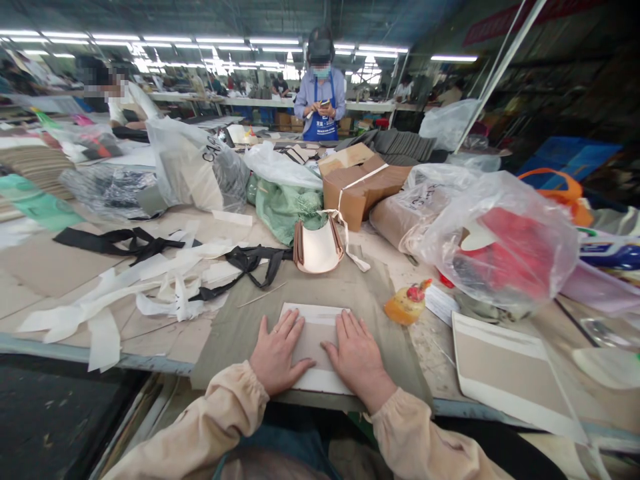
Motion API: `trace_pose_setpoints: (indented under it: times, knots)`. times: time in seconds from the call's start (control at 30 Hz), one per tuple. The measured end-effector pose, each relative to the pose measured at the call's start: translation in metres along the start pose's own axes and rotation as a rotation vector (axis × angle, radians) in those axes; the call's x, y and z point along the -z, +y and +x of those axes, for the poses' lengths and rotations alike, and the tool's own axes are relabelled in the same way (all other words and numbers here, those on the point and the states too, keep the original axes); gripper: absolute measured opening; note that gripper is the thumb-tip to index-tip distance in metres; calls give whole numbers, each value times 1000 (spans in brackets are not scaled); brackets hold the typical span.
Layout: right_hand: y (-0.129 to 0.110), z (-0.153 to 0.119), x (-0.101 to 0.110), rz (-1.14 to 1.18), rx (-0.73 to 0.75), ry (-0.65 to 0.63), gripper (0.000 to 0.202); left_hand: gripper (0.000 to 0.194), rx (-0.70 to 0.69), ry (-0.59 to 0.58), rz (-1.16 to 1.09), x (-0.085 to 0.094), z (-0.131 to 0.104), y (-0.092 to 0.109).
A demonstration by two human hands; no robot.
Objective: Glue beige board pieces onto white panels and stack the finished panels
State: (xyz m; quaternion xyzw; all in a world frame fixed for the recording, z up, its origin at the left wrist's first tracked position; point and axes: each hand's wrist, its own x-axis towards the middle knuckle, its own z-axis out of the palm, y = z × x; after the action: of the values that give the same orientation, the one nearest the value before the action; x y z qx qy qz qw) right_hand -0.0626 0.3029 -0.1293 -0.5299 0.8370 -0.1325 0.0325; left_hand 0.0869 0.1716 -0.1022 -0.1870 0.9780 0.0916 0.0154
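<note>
A flat grey-beige panel with white borders (pixel 316 340) lies on an olive-grey sheet (pixel 230 347) at the table's near edge. My left hand (pixel 281 350) rests flat on the panel's left side, fingers stretched out and thumb pointing inward. On its right side lies my right hand (pixel 357 353), also flat with fingers extended. Both hands press down without gripping; the panel's side edges are partly hidden beneath them. Beyond the panel stands a bundle of curved pinkish-beige pieces (pixel 319 247). To the right sits a yellow-orange bottle with a red top (pixel 407 303).
White strips (pixel 105 307) and black strips (pixel 120 241) lie tangled at left. A similar bordered panel (pixel 507 367) lies at right. Plastic bags (pixel 500 233), a green bag (pixel 285 207) and stacked brown pieces (pixel 363 187) line the back. A person in a blue apron (pixel 321 110) stands beyond.
</note>
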Motion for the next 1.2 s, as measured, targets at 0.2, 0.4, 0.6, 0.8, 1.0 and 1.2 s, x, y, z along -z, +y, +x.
trace_pose_setpoints:
  times: [0.2, 0.4, 0.6, 0.8, 1.0, 1.2]
  knots:
    - [8, 1, 0, 167, -51, 77, 54, 74, 0, 35, -135, -5, -1, -8]
    - [27, 19, -3, 723, -423, 186, 71, 40, 94, 402, -516, -14, -1, -22]
    - [25, 26, 2, 1125, -512, 212, 64, 62, 590, 652, -1164, -10, 12, -29]
    - [19, 16, 15, 1295, -372, 231, 45, 45, 733, 366, -1684, 11, 11, -13]
    - [17, 8, 39, 1266, -285, 189, 43, 38, 694, 372, -1780, 29, 3, 14]
    - [16, 1, 63, 1111, -301, 238, 37, 36, 626, 355, -1875, 49, -5, 31]
